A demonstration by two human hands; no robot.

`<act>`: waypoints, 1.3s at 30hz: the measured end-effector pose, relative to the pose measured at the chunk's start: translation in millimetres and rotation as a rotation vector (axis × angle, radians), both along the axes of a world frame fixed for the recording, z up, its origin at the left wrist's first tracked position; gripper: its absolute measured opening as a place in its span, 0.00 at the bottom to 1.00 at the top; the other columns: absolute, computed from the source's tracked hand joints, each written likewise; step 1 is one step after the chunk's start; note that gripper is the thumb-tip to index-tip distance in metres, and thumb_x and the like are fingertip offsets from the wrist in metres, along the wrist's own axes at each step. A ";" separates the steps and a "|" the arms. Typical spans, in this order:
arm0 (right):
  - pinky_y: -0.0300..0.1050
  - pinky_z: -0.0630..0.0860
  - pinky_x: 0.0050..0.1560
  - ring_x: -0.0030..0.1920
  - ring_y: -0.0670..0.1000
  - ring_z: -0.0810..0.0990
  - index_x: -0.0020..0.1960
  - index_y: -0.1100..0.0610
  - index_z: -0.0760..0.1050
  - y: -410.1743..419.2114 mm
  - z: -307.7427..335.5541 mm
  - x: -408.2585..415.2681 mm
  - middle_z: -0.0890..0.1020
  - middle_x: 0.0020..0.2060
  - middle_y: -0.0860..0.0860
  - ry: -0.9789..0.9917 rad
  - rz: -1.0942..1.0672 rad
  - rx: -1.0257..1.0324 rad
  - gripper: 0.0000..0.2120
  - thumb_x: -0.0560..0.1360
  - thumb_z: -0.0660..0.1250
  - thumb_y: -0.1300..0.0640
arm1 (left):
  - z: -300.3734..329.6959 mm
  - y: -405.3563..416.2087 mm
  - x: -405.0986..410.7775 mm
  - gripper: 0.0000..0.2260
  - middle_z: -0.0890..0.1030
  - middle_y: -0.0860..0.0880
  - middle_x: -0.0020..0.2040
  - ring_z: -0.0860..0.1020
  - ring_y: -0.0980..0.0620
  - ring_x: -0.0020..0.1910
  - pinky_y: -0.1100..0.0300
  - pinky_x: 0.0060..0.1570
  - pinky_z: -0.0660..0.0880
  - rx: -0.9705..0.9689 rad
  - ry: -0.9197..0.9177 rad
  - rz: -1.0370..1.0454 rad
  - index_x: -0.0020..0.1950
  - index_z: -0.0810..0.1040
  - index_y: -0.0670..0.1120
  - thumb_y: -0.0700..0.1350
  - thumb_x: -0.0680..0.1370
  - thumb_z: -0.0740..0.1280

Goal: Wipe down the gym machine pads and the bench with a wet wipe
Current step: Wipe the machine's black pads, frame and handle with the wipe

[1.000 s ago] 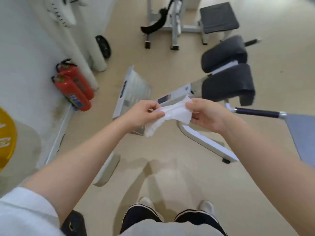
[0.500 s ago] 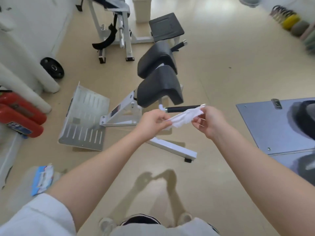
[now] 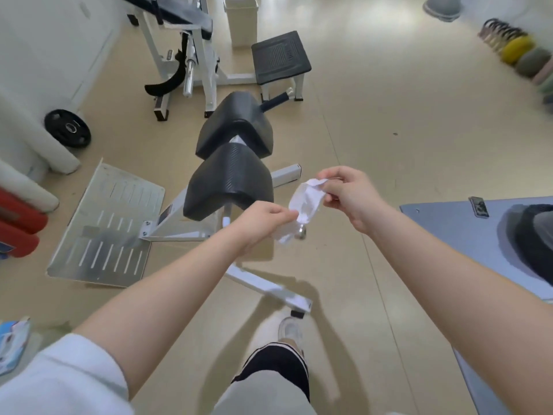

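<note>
The machine [image 3: 209,223] looks heavy and fixed; its two black pads [image 3: 230,187] seem firm and smooth, so the wipe should slide over them easily. A footplate [image 3: 104,226] lies left of the pads, a step [image 3: 279,56] beyond them. Just right of the near pad, the wipe [image 3: 305,202], limp and light, hangs pinched between the left hand [image 3: 263,223] and right hand [image 3: 347,196]; bunching it should give firmer pressure.

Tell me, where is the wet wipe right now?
In the head view the wet wipe is right of centre, held between the left hand and right hand, just right of the near black pad.
</note>
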State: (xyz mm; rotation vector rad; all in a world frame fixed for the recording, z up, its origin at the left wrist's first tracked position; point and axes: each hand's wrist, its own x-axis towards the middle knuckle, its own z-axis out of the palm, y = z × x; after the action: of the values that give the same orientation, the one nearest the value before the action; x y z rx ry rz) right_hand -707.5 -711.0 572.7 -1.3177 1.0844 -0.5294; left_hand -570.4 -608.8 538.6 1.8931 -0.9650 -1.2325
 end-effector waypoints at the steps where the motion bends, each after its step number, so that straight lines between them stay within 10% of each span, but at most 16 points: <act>1: 0.38 0.71 0.39 0.30 0.46 0.71 0.43 0.56 0.74 -16.5 0.1 2.2 0.74 0.33 0.50 0.061 0.046 -0.079 0.08 0.73 0.63 0.68 | 1.0 -17.9 1.6 0.15 0.78 0.50 0.42 0.73 0.54 0.40 0.64 0.40 0.69 0.039 0.020 0.058 0.51 0.81 0.40 0.52 0.76 0.66; 6: 0.37 0.68 0.38 0.38 0.46 0.74 0.43 0.54 0.77 -89.8 0.7 10.8 0.78 0.37 0.47 0.304 0.282 -0.619 0.07 0.73 0.64 0.65 | 5.4 -96.8 14.1 0.21 0.80 0.50 0.57 0.76 0.52 0.55 0.59 0.58 0.70 0.099 0.246 0.227 0.56 0.80 0.45 0.57 0.80 0.54; 12: 0.48 0.71 0.54 0.57 0.55 0.74 0.61 0.52 0.74 -139.2 -21.1 18.7 0.79 0.56 0.51 0.523 0.991 -1.006 0.14 0.76 0.62 0.56 | 2.7 -167.8 10.2 0.12 0.82 0.44 0.46 0.79 0.49 0.43 0.59 0.46 0.75 -0.012 0.539 0.521 0.51 0.79 0.41 0.47 0.80 0.60; 17: 0.44 0.69 0.57 0.56 0.52 0.74 0.59 0.56 0.75 -222.7 -42.4 27.7 0.78 0.52 0.49 0.184 0.671 -0.826 0.13 0.75 0.65 0.55 | -11.7 -226.2 12.9 0.09 0.82 0.39 0.49 0.79 0.46 0.44 0.50 0.53 0.76 -0.062 0.351 0.642 0.54 0.78 0.39 0.37 0.75 0.66; 23: 0.44 0.75 0.55 0.53 0.48 0.79 0.58 0.53 0.73 -324.9 -46.1 56.4 0.81 0.52 0.48 0.044 0.823 0.082 0.13 0.74 0.68 0.58 | -10.2 -289.1 -0.7 0.10 0.79 0.48 0.42 0.79 0.52 0.39 0.61 0.37 0.74 -0.195 0.372 0.879 0.56 0.73 0.43 0.38 0.75 0.67; 30: 0.30 0.70 0.31 0.35 0.45 0.74 0.38 0.52 0.72 -362.2 -41.5 99.3 0.75 0.34 0.46 0.095 0.968 -0.055 0.10 0.74 0.65 0.65 | -11.4 -311.3 -8.0 0.03 0.78 0.47 0.36 0.76 0.55 0.30 0.66 0.31 0.76 -0.201 0.372 1.068 0.45 0.78 0.42 0.37 0.77 0.65; 39: 0.46 0.77 0.55 0.51 0.50 0.79 0.50 0.56 0.79 -323.8 -52.7 196.4 0.81 0.50 0.51 0.050 1.205 -0.108 0.11 0.68 0.70 0.56 | -23.6 -280.1 62.6 0.08 0.82 0.44 0.43 0.79 0.50 0.44 0.59 0.52 0.76 -0.389 0.423 1.452 0.45 0.81 0.42 0.34 0.76 0.63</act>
State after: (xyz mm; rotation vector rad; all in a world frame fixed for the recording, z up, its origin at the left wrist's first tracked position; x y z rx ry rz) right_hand -511.1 -1034.8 520.0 -1.7982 0.1538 0.3582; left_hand -507.8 -888.9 515.0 1.3324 0.4239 -0.4148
